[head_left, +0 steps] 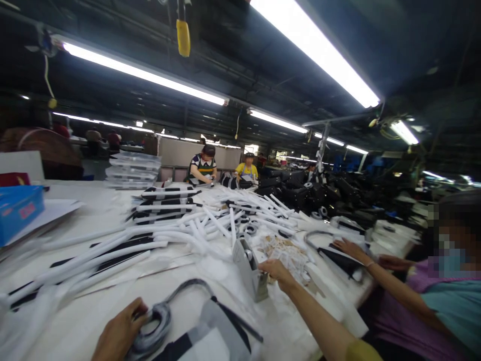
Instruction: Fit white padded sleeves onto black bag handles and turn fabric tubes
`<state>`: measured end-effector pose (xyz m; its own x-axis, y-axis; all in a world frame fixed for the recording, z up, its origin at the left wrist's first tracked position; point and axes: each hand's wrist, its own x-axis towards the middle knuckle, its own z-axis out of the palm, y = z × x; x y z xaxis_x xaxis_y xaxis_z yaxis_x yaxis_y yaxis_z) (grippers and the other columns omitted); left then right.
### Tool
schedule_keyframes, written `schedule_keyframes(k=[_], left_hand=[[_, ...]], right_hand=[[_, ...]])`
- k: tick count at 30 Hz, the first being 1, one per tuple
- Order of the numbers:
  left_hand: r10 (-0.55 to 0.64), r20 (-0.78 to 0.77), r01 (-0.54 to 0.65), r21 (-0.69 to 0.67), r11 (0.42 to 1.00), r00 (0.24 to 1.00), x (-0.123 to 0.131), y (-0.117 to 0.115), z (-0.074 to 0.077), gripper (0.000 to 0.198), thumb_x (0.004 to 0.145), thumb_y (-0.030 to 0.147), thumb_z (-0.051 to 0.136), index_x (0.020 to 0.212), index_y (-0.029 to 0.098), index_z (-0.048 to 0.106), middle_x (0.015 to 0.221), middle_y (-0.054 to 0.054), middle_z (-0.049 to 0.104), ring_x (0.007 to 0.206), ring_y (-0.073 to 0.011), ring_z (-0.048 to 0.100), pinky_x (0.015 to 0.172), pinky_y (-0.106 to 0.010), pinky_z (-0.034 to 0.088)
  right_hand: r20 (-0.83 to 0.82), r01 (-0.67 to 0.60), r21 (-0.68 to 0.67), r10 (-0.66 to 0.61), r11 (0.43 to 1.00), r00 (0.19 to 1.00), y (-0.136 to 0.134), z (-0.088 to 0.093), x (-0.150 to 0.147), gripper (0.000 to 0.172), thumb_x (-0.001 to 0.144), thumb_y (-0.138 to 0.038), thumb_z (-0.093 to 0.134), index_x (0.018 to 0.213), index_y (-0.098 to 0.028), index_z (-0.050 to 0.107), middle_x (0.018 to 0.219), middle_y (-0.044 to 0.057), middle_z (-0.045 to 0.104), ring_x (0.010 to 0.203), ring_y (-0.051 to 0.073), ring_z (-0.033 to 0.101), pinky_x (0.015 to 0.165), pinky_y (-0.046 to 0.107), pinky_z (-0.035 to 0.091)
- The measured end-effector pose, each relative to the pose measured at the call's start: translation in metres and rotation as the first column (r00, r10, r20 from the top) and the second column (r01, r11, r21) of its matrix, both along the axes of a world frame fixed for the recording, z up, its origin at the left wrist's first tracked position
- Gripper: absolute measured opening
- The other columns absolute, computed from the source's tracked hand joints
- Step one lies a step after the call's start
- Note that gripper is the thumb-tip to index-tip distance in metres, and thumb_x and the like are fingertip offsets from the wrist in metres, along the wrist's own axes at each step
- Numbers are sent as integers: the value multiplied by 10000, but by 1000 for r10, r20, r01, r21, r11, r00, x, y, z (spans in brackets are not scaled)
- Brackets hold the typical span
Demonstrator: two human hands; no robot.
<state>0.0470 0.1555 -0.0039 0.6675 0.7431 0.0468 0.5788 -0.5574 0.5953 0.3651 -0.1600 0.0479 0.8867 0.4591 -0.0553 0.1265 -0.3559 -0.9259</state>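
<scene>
At the lower left, my left hand (122,328) has its fingers closed on the left rim of a shiny grey ring-shaped coil (162,321). Beside the ring lies a grey and black fabric piece (225,321) with a dark curved handle (193,283). My right hand (280,275) is at the near right side of a grey tape dispenser (242,265), fingertips pinched together against its end. Whatever is between those fingertips is too small to make out.
White foam tubes (199,230) and black pieces cover the middle of the table. Crumpled clear scraps (289,253) lie behind my right hand. A co-worker's hand (351,249) rests on a black piece at right. A blue box (20,210) stands at left.
</scene>
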Motion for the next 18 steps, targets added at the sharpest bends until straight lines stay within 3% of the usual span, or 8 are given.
schedule_keyframes(k=[6,10,15,18], left_hand=[[13,0,-13,-14,1000,1000,-2,-6,12,141,711,379,491,705,265,574,630,45,678,688,-210,650,640,-259,421],[11,3,-10,-26,1000,1000,-3,-5,11,150,709,393,506,714,267,586,624,47,682,721,-216,657,652,-262,424],[11,-8,-11,-32,999,1000,-2,-2,8,158,721,389,526,742,253,603,683,37,705,712,-208,651,650,-260,420],[31,21,-30,-43,999,999,-2,-7,14,112,724,341,548,720,242,600,660,28,695,699,-212,643,635,-263,410]], right_hand=[[-45,11,78,-7,997,999,-5,8,-9,179,605,-339,666,616,-161,674,574,13,621,606,171,553,618,288,407],[-64,63,113,-56,992,996,-21,10,-21,228,627,-415,644,634,-187,643,696,32,670,735,194,598,697,296,437],[-152,157,19,-152,987,976,-34,-13,-39,238,609,-420,604,675,-192,608,778,63,681,824,221,631,695,318,467],[-146,143,-64,-151,988,978,-37,-26,-43,223,627,-421,573,646,-200,594,758,69,673,816,223,637,687,319,477]])
